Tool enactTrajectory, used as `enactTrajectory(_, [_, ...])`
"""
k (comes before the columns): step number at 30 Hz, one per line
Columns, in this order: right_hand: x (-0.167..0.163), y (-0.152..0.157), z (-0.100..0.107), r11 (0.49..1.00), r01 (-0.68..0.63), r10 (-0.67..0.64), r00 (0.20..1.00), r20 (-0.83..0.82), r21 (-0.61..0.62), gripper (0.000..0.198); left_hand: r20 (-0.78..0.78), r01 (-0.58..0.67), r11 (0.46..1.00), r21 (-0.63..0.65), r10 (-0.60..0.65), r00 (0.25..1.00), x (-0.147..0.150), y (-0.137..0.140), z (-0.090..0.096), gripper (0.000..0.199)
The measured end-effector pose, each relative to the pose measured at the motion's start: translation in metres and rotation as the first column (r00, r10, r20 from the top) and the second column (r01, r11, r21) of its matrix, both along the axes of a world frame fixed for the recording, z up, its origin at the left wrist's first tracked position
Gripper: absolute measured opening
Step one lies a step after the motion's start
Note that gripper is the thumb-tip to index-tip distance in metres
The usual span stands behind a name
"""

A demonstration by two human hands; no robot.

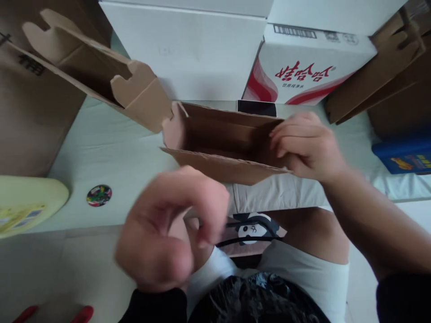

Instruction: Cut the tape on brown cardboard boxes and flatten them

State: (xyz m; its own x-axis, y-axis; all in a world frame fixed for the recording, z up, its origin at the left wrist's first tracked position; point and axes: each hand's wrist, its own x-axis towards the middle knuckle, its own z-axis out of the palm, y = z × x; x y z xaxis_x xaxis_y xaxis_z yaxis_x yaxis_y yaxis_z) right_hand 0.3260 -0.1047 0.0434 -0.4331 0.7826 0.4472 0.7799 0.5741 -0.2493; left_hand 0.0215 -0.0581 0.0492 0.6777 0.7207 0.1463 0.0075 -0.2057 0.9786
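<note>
An open-topped brown cardboard box [215, 168] stands in front of me with its long walls running left to right. The bent fingers of my right hand [306, 146] reach over its right end and grip the edge there. My left hand [171, 224] is raised nearer the camera, in front of the box's left part and apart from it. Its fingers curl, a gap shows between thumb and forefinger, and nothing is visible in it. The hand is slightly blurred. Dark shadow hides most of the box's floor.
Another open cardboard box [144, 94] touches the left end. White cartons [202, 54] and a red-printed carton [303, 67] stand behind, near a black flat object [256, 108]. A yellow bottle [30, 204], a round sticker [98, 195] and a blue pack [404, 154] lie around.
</note>
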Motion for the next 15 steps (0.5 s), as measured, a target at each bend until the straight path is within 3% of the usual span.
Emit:
enactTrajectory(3, [0.030,-0.023,-0.003,0.997,0.054,-0.057,0.997,-0.051,-0.057,0.018,0.107,-0.285,0.958,0.026,0.280,0.954,0.004,0.017,-0.015,0.031])
enactTrajectory(7, [0.044,-0.036,-0.008,0.990,0.037,-0.036,0.999,0.014,-0.135,0.012,0.289,-0.565,0.817,0.113,0.517,0.806,0.023,0.041,-0.043,0.017])
enactTrajectory(8, [0.043,-0.036,-0.010,0.992,0.017,-0.016,1.000,0.009,-0.125,0.012,0.323,-0.576,0.810,0.113,0.518,0.792,0.027,0.046,-0.049,0.014])
enactTrajectory(12, [0.037,-0.035,-0.030,0.997,0.027,-0.039,0.983,-0.179,-0.068,0.027,0.312,-0.400,0.907,0.135,0.344,0.886,0.036,0.055,-0.066,0.016])
enactTrajectory(15, [0.035,-0.036,-0.055,0.981,0.073,-0.135,0.922,-0.364,-0.178,0.045,0.310,-0.364,0.920,0.141,0.308,0.899,0.039,0.054,-0.067,0.021])
